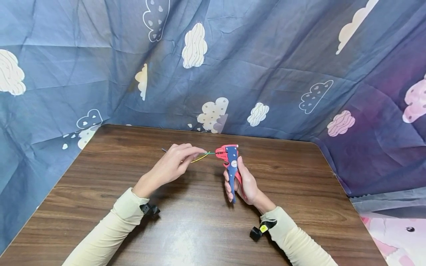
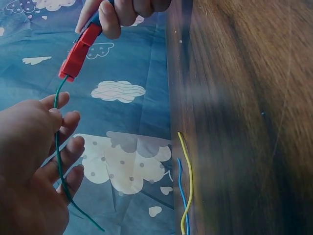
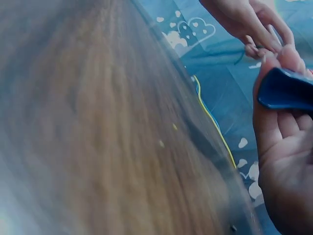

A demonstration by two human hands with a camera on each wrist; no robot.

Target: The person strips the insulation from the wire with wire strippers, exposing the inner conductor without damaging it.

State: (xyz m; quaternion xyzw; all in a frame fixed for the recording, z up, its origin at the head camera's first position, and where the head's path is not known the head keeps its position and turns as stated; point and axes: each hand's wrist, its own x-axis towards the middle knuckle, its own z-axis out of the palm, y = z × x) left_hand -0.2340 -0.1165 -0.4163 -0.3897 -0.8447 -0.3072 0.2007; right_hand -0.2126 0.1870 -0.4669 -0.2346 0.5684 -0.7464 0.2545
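My left hand [image 1: 171,162] pinches a thin green wire [image 2: 60,156] between thumb and forefinger, the other fingers loosely bent. Its upper end runs into the red nose of a wire stripper [image 1: 232,157]; the rest hangs past the palm. My right hand [image 1: 249,183] grips the stripper by its blue and red handles, thumb along the side and fingers wrapped round. The tool's head points left, toward the left fingertips, with a short gap between. Close to the left hand, a yellow wire [image 2: 189,171] and a blue wire [image 2: 181,183] lie side by side on the table.
The brown wooden table [image 1: 286,173] has a few tiny bits on it, among them a yellow bit [image 3: 175,127]. A dark blue cloth [image 1: 266,66] with cloud prints hangs behind the table's far edge. Black camera straps sit on both wrists.
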